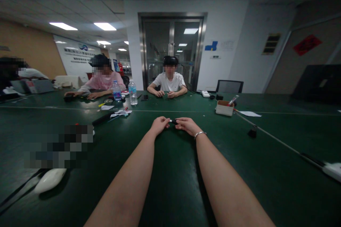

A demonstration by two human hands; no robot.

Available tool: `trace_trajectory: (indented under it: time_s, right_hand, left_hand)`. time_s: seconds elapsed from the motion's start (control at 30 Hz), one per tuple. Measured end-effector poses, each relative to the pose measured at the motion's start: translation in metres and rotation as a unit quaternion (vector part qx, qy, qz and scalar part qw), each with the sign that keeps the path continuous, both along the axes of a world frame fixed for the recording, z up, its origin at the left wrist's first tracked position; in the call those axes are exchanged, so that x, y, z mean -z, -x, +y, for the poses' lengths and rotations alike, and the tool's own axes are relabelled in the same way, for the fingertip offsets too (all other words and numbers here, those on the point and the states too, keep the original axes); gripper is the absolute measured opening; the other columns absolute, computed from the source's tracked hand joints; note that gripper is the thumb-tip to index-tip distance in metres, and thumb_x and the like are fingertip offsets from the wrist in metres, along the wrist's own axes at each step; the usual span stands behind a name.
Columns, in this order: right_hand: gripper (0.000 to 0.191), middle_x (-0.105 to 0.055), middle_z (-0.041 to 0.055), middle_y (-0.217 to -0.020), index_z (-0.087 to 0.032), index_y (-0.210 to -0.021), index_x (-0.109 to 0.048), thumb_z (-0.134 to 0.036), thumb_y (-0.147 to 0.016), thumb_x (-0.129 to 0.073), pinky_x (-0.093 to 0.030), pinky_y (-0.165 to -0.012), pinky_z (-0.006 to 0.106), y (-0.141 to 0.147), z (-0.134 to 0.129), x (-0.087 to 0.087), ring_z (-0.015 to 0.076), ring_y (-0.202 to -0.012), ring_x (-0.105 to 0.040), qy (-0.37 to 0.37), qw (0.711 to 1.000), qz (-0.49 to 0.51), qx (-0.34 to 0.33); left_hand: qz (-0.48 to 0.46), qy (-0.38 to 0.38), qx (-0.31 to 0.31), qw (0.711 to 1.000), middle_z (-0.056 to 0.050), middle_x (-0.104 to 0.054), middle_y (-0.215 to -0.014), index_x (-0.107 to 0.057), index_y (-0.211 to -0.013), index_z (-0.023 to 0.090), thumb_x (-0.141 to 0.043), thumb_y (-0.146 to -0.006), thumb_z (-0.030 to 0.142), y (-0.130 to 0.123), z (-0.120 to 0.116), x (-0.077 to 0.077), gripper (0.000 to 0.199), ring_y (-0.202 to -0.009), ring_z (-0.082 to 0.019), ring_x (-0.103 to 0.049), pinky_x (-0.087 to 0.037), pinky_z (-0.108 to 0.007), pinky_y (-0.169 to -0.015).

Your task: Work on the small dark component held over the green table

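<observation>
At the far left of the green counter [16,124], a glossy white rounded object [50,181] lies near a blurred patch. Farther back sits a person in a pink top [115,78], and just right of that person stand 2 bottles [132,94], both upright.

In the middle, the left hand [161,125] has its fingers drawn narrow, apparently pinching the light end of a small black piece [173,121]. The piece is held between the 2 hands, above the counter or just touching it; I cannot tell which. Across from it sits a person in a white shirt [170,81]. The right hand [186,126] closes its fingers around the dark end, with a bracelet [200,134] at the wrist.

The step in hand looks like 2-handed handling of this piece; whether its ends are separate parts is too small to tell. The next move seems to call for a light, steady pinch from both sides, with the ends in line.

Farther right are an open box [224,109] and a small dark object [252,132].
</observation>
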State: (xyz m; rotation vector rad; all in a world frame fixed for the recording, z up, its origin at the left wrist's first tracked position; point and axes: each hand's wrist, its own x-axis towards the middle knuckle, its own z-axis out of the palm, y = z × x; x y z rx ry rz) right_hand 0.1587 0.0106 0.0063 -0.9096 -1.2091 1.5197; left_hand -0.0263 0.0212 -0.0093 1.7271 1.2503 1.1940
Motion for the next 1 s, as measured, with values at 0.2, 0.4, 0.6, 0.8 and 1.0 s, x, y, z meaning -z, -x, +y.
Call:
trace_trajectory:
  time_s: [0.2,0.4,0.6,0.8,1.0]
  right_hand:
    - [0.017,-0.068,0.0101,-0.076,-0.004,-0.092,-0.062,-0.002,-0.075,-0.064,-0.057,-0.056,0.02,-0.0002,-0.0007,-0.0004,0.0121,-0.054,-0.066,-0.003,1.0,-0.001,-0.004]
    - [0.017,-0.069,0.0113,-0.076,-0.004,-0.092,-0.064,-0.002,-0.075,-0.066,-0.057,-0.057,0.022,-0.0007,0.0004,0.0006,0.0126,-0.056,-0.066,-0.007,1.0,0.003,-0.017]
    - [0.016,-0.068,0.0106,-0.076,-0.005,-0.091,-0.065,-0.002,-0.075,-0.065,-0.057,-0.057,0.021,-0.0002,-0.0013,-0.0007,0.0123,-0.056,-0.066,-0.008,1.0,0.003,-0.016]
    - [0.018,-0.069,0.0102,-0.077,-0.005,-0.093,-0.064,-0.003,-0.075,-0.064,-0.057,-0.059,0.022,-0.0007,-0.0011,-0.0006,0.012,-0.057,-0.066,-0.01,1.0,-0.006,-0.017]
    - [0.021,-0.069,0.01,-0.081,-0.006,-0.095,-0.064,-0.001,-0.075,-0.062,-0.057,-0.063,0.022,-0.0017,-0.0012,-0.0005,0.0114,-0.059,-0.066,-0.013,0.999,-0.006,-0.031]
  left_hand:
    - [0.017,0.001,-0.003,1.0,-0.003,-0.064,-0.063,-0.059,-0.073,0.015,-0.053,-0.077,0.048,0.0002,-0.0001,-0.0008,0.034,-0.056,-0.013,-0.058,-0.044,-0.025,-0.06]
    - [0.03,0.002,0.004,1.0,-0.003,-0.062,-0.061,-0.061,-0.073,0.014,-0.05,-0.078,0.052,0.0003,-0.0009,-0.0017,0.04,-0.054,-0.012,-0.057,-0.043,-0.025,-0.057]
    - [0.033,0.009,0.001,0.999,-0.003,-0.062,-0.06,-0.061,-0.073,0.014,-0.048,-0.078,0.054,-0.0002,-0.0021,-0.0034,0.042,-0.054,-0.012,-0.056,-0.043,-0.024,-0.058]
    - [0.037,0.019,0.005,0.999,-0.002,-0.06,-0.058,-0.06,-0.07,0.014,-0.048,-0.077,0.056,0.0004,-0.0059,-0.0066,0.044,-0.052,-0.012,-0.055,-0.043,-0.025,-0.059]
    - [0.068,0.02,-0.013,0.997,0.0,-0.055,-0.049,-0.058,-0.062,0.015,-0.041,-0.078,0.06,0.0005,-0.0056,-0.0056,0.051,-0.044,-0.011,-0.049,-0.037,-0.024,-0.051]
